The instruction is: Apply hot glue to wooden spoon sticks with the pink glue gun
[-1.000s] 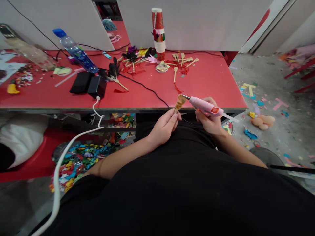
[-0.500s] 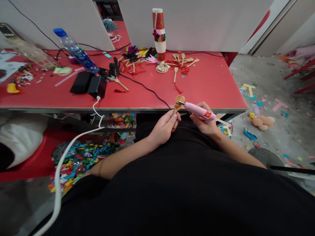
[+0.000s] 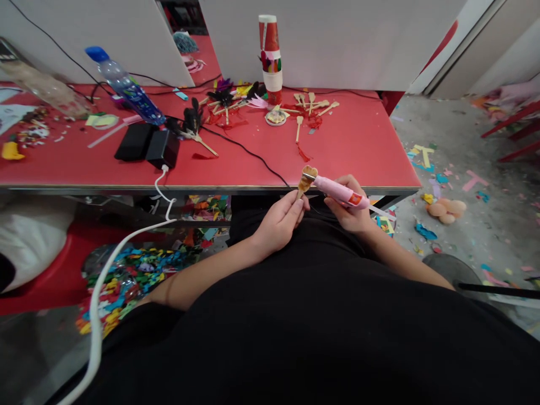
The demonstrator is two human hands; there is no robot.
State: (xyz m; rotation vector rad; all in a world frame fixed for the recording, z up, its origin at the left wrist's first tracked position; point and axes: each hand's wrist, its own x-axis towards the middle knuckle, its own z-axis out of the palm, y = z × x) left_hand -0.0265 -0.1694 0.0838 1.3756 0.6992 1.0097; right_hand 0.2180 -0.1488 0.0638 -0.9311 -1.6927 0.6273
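My left hand (image 3: 282, 221) is closed around the thin handle of a small wooden fan-shaped piece (image 3: 309, 170), whose broad end points up and has brownish patches on its face. A pink hot glue gun (image 3: 337, 189) is gripped in my right hand (image 3: 351, 211). Its metal nozzle lies across the face of the wooden piece; whether it touches I cannot tell. A clear glue stick (image 3: 382, 212) juts from the gun's back end. Both hands are just off the near edge of the red table (image 3: 358, 152).
Similar wooden pieces (image 3: 312, 103) with red tassels lie near stacked paper cups (image 3: 270, 56). Black feathers (image 3: 193, 119), a bottle (image 3: 130, 93) and a black adapter (image 3: 163, 149) are on the left. A white cable (image 3: 97, 304) hangs at my left. Colourful scraps (image 3: 122, 287) are heaped below.
The glue gun's nozzle has moved slightly left and down across the face of the wooden piece. Both hands keep their holds, and the view has shifted a little.
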